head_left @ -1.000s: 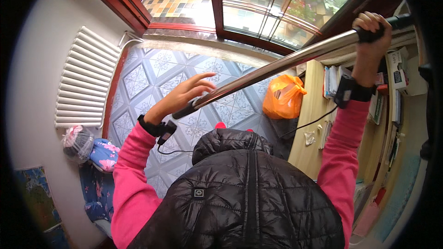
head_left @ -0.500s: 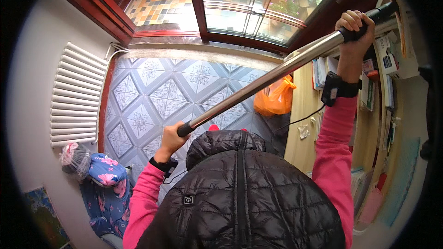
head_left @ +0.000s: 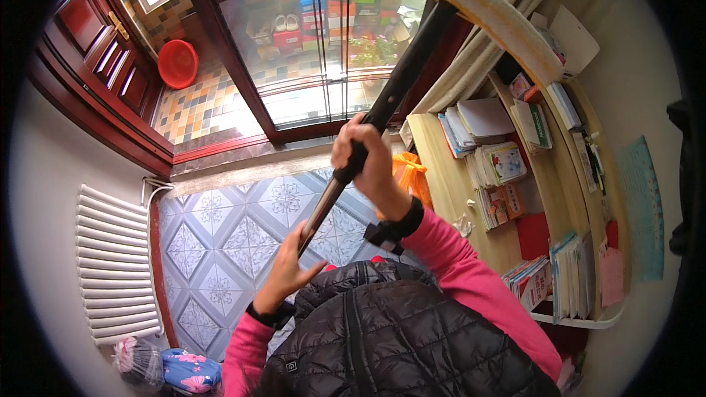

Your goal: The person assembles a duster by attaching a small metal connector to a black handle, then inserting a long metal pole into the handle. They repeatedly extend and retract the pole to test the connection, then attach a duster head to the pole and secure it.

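A long-handled mop (head_left: 403, 81) with a metal and black pole slants up to the right in front of me. The cream, yellow-stained edge of its broad head (head_left: 471, 1) curves across the top, cut off by the picture. My right hand (head_left: 363, 154) is closed around the black grip partway along the pole. Lower down, my left hand (head_left: 288, 268) rests against the metal part, fingers stretched along it and thumb spread away. The pole's lower end is hidden near that palm.
To the right stands a wooden shelf (head_left: 430, 129) with books and papers, near an orange plastic bag (head_left: 412, 176). A white radiator (head_left: 114, 261) lines the left wall. Ahead are a glass door (head_left: 294, 66) and a red basin (head_left: 178, 64). Floral fabric (head_left: 190, 370) lies lower left.
My right hand has come down and inward from the upper right. The mop stands steeper, and its head now shows. My left thumb has spread off the pole. The view has shifted.
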Demonstrator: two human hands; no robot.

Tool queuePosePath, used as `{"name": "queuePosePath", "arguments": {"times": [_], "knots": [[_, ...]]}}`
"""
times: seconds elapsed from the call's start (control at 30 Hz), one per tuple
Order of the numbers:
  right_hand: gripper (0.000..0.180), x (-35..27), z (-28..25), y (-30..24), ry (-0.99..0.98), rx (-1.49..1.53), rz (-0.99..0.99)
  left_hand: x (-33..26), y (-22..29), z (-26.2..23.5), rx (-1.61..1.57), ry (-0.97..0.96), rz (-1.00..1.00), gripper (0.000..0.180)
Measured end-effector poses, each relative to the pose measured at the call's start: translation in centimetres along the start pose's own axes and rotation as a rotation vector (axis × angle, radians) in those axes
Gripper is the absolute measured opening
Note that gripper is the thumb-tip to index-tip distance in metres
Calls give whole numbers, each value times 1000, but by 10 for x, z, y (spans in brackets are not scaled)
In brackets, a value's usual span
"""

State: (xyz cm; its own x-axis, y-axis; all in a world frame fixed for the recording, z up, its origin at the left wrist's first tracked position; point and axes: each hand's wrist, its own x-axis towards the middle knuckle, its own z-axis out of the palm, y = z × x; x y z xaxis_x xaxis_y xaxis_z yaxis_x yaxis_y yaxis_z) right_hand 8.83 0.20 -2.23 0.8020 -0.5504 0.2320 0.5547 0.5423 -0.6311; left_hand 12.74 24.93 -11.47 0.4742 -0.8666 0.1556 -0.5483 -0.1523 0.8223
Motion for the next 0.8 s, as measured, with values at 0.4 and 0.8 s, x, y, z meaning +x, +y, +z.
{"name": "queuePosePath", "arguments": {"times": [0.4,0.8], "knots": [[58,8,-1,-43,-109,-82,121,22,26,8,-399,-122,-350,21],[27,-6,7,-18,-221,308,368,20,41,1,-1134,-677,-748,21]]}}
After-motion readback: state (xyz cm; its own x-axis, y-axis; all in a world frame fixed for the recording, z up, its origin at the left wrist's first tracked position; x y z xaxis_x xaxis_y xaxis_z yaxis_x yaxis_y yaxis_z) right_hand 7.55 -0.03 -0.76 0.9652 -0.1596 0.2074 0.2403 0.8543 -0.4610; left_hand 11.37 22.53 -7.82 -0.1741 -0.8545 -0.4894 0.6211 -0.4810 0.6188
